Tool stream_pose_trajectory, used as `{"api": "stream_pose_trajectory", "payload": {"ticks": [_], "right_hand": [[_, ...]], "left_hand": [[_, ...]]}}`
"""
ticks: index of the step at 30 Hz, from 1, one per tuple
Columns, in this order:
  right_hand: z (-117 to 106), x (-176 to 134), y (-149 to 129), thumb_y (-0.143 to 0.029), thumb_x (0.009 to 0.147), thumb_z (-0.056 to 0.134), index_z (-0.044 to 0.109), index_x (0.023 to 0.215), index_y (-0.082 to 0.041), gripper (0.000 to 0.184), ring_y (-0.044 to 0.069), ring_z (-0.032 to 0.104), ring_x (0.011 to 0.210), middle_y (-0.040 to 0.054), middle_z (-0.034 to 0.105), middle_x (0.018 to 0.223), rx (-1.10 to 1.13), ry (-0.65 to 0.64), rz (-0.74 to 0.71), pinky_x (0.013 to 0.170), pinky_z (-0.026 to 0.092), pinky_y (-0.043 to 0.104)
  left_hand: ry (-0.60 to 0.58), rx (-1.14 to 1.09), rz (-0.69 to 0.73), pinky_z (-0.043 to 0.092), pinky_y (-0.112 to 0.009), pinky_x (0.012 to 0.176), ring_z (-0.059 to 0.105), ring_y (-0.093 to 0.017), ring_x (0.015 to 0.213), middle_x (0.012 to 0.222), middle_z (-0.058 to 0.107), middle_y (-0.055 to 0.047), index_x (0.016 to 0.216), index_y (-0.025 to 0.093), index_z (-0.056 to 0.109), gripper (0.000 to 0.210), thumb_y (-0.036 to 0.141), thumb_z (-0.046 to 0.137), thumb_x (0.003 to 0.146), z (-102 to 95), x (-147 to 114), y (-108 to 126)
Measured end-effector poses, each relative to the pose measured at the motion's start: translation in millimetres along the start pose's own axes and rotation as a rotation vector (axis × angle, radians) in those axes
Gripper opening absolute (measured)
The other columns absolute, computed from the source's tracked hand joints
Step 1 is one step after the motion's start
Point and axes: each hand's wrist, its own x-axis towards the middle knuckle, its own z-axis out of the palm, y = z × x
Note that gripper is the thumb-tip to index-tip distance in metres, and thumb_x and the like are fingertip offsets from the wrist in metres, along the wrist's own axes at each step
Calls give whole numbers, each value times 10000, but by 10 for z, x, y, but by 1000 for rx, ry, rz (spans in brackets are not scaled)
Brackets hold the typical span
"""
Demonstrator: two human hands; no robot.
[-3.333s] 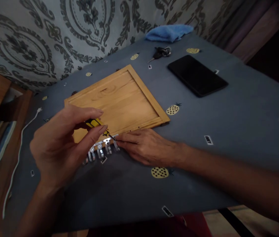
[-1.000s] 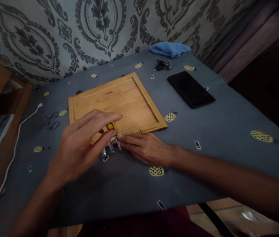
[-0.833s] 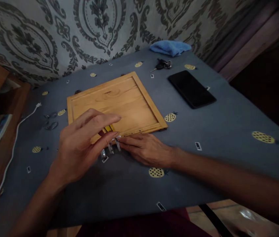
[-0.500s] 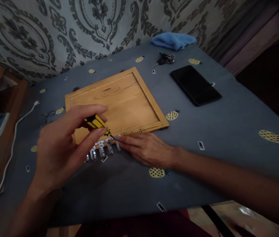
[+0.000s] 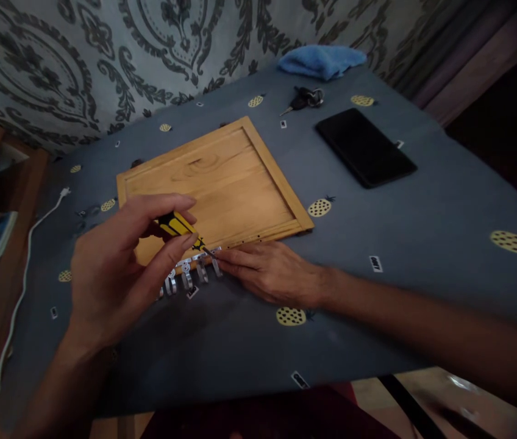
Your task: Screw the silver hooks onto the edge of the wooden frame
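Observation:
My left hand [image 5: 121, 262] is closed around the yellow and black handle of a screwdriver [image 5: 177, 225]. Its shaft slants down to the right, and the tip meets the right end of a silver metal hook rail [image 5: 186, 267]. That rail, with several curved hooks, lies along the near edge of a framed wooden board [image 5: 222, 189]. My right hand [image 5: 277, 274] rests at the same edge, fingers together, fingertips pinching the rail's right end beside the screwdriver tip. A screw under the tip is too small to make out. My left hand covers the board's near left corner.
On the patterned tablecloth [image 5: 359, 335], a black tablet [image 5: 366, 146] lies right of the board. Keys [image 5: 304, 99] and a blue cloth [image 5: 322, 62] are at the back. A white cable [image 5: 25, 277] runs along the left, beside a wooden shelf [image 5: 21, 183] with books.
Both hands keep nearly the same pose, with the screwdriver tip still at the rail's right end. The view has shifted slightly.

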Motion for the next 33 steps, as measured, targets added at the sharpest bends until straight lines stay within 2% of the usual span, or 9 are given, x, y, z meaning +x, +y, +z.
{"api": "stream_pose_trajectory", "payload": {"ticks": [10, 18, 20, 23, 25, 33], "right_hand": [[-48, 36, -5, -131, 1008, 427, 629, 1257, -59, 329, 217, 693, 1033, 124, 716, 1231, -17, 11, -9, 832, 603, 350], [-53, 29, -13, -109, 978, 466, 642, 1223, -51, 308, 226, 702, 977, 125, 714, 1231, -34, 31, -20, 778, 610, 361], [-54, 29, -11, -108, 983, 451, 638, 1241, -65, 322, 216, 700, 981, 128, 710, 1240, -29, 21, -17, 790, 610, 359], [-57, 31, -6, -114, 992, 428, 638, 1254, -81, 337, 214, 698, 1001, 127, 698, 1269, -28, -1, -16, 816, 611, 364], [-60, 33, -4, -119, 991, 430, 637, 1255, -76, 338, 222, 697, 1012, 125, 698, 1274, -30, -10, -14, 817, 614, 368], [-58, 34, -7, -112, 979, 461, 641, 1228, -69, 310, 227, 703, 992, 121, 706, 1257, -35, 7, -12, 783, 619, 373]], "left_hand": [[-35, 25, 23, 600, -341, 802, 713, -175, 904, 1087, 716, 13, 1237, 332, 632, 322, 212, 637, 939, 9, -13, -3], [43, 121, 89, 584, -294, 682, 671, -143, 769, 1010, 693, 16, 1163, 326, 661, 275, 263, 703, 898, 70, 24, 7], [35, 113, 100, 579, -319, 735, 678, -157, 804, 1008, 699, 19, 1157, 330, 663, 276, 231, 694, 901, 58, 27, 18], [-50, 46, 54, 561, -365, 851, 682, -191, 948, 1064, 700, 10, 1219, 333, 632, 330, 183, 646, 925, 19, 20, 34], [-90, 19, 23, 558, -362, 861, 682, -194, 990, 1096, 695, 1, 1267, 325, 603, 361, 175, 621, 939, 6, 14, 37], [17, 151, 80, 569, -320, 769, 692, -161, 820, 1021, 704, 23, 1168, 321, 657, 296, 217, 699, 895, 64, 12, 42]]}}
